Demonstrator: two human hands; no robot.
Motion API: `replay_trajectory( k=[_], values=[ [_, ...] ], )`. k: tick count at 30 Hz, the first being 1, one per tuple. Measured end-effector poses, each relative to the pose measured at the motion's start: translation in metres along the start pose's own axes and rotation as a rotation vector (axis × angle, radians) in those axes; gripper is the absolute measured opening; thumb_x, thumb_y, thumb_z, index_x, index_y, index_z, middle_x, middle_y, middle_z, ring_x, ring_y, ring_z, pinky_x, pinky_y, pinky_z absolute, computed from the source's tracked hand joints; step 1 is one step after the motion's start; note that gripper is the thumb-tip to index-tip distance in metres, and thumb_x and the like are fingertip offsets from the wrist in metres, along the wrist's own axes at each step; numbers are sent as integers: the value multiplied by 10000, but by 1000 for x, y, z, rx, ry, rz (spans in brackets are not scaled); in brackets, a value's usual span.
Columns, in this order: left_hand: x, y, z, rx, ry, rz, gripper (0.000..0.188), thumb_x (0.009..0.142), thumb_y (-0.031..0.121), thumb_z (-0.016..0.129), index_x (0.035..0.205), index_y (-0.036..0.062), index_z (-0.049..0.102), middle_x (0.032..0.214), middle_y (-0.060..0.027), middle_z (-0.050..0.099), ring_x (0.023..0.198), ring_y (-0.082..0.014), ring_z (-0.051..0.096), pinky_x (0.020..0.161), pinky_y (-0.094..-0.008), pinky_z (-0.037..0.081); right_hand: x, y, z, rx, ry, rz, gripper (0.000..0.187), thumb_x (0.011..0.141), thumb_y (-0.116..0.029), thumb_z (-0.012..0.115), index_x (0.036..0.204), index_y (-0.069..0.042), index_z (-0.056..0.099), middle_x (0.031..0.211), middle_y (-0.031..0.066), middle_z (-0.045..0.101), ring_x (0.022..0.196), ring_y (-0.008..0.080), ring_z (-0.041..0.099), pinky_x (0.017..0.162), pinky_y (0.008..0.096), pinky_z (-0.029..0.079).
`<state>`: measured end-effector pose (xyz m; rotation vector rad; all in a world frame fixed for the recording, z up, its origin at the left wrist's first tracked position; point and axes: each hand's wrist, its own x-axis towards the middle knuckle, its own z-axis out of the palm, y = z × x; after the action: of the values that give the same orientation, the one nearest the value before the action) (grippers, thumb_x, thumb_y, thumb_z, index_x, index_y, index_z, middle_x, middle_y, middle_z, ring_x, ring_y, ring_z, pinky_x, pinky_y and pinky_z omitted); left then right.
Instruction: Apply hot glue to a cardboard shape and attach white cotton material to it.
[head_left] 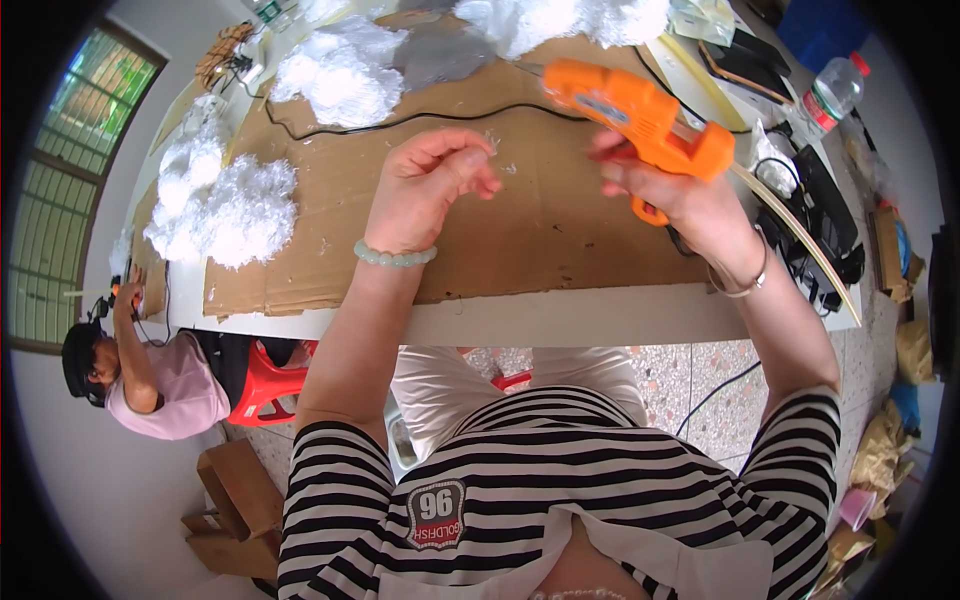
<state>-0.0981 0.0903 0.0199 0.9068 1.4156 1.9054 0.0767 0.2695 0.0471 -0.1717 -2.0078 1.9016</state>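
Observation:
My right hand [690, 205] is wrapped round the handle of an orange hot glue gun [640, 115], raised above the table with its nozzle toward the left. A long pale glue stick [805, 235] runs out of the gun's back end toward the table's right edge. To the left, my left hand [425, 185] hovers over a brown cardboard sheet [540, 235]. Its fingers are curled, with thumb and forefinger pressed together; whatever may be between them is too small to make out. Small whitish scraps lie on the cardboard just beyond that hand.
Fluffy white clumps [340, 75] and more white fluff [235, 210] lie at the back and left. A black cable [430, 115] crosses the cardboard. A bottle with a red cap [835, 90] stands at the far right. Another person [165, 385] sits at the left.

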Motion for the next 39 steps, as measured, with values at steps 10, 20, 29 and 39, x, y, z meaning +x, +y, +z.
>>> replay_trajectory(
  k=[10, 20, 29, 39],
  values=[
    [4, -4, 4, -112, -109, -27, 237, 913, 203, 530, 888, -21, 602, 711, -71, 576, 641, -159, 566, 591, -265, 458, 35, 11, 46, -76, -18, -38, 219, 769, 2, 628, 986, 3, 597, 897, 50, 630, 817, 105, 599, 737, 240, 493],
    [4, -8, -6, -268, -11, -46, 201, 888, 181, 574, 919, -13, 615, 778, -67, 590, 672, -155, 562, 599, -268, 464, 52, 21, 63, 18, -26, -75, 249, 822, 33, 572, 1068, 16, 535, 981, 56, 572, 911, 123, 561, 781, 264, 486],
    [7, -9, -4, -254, -28, 73, 160, 867, 16, 538, 1011, -17, 598, 853, -107, 637, 767, -169, 607, 687, -284, 500, 50, 14, 64, 145, 54, 14, 222, 792, 31, 601, 1011, 13, 574, 913, 46, 597, 813, 129, 590, 700, 257, 498],
    [13, -9, -19, -118, 267, 144, 186, 860, 40, 565, 1038, -11, 585, 797, -75, 631, 691, -162, 605, 678, -283, 503, 50, 21, 53, 384, 55, 43, 206, 765, 37, 622, 962, -8, 586, 895, 47, 605, 735, 140, 597, 638, 267, 500]
  ],
)
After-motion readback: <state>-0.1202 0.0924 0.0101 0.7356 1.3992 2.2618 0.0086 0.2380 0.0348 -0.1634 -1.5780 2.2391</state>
